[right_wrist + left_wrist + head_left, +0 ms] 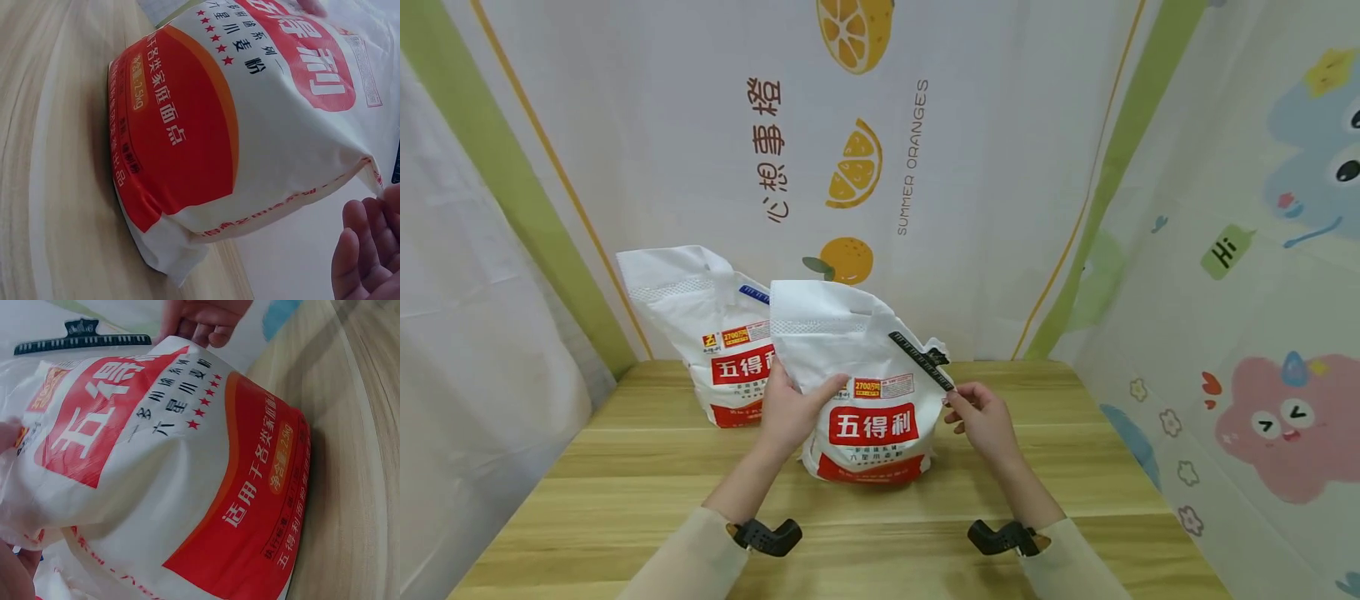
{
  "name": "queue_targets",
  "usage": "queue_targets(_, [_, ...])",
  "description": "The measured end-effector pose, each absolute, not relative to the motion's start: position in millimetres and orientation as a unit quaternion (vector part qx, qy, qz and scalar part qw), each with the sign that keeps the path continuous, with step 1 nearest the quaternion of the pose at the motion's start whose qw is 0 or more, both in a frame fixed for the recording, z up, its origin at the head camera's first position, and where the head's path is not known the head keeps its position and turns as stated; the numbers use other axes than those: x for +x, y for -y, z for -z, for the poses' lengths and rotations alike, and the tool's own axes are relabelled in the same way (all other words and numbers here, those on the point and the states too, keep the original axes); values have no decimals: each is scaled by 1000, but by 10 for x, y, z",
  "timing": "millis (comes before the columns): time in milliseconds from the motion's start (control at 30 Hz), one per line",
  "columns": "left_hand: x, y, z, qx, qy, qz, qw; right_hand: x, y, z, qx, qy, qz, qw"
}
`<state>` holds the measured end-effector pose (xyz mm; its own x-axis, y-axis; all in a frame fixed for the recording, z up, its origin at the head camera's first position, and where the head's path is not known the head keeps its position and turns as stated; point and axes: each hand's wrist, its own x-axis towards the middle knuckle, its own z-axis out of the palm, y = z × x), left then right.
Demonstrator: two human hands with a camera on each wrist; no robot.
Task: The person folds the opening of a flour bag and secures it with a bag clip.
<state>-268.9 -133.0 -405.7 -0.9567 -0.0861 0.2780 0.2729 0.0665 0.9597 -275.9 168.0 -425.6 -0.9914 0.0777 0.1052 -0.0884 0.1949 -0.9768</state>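
A white-and-red flour bag stands on the wooden table, its top corner folded down on the right. Along that slanted fold sits a black sealing clip with piano-key markings. My left hand grips the bag's left side, thumb across the front. At the lower end of the clip, my right hand pinches the bag's right edge between thumb and fingers. In the right wrist view, the fingertips curl beside the bag's side seam. The left wrist view shows the clip lying across the bag's upper part.
A second flour bag with a blue clip stands behind and to the left, partly hidden by the front one. The wooden table ends at a printed curtain at the back, with more cloth at both sides.
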Motion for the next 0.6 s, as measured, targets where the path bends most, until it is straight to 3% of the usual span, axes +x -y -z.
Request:
queue_targets(133, [-2709, 1323, 4057, -45, 735, 661, 145, -2769, -1682, 4264, 4, 770, -635, 65])
queue_targets(433, [-2674, 1397, 4116, -55, 723, 680, 108, -2766, -1683, 4248, 5, 765, -641, 61])
queue_targets(600, [-2588, 1250, 4117, -14, 752, 637, 168, -2747, -1687, 4250, 9, 762, -645, 58])
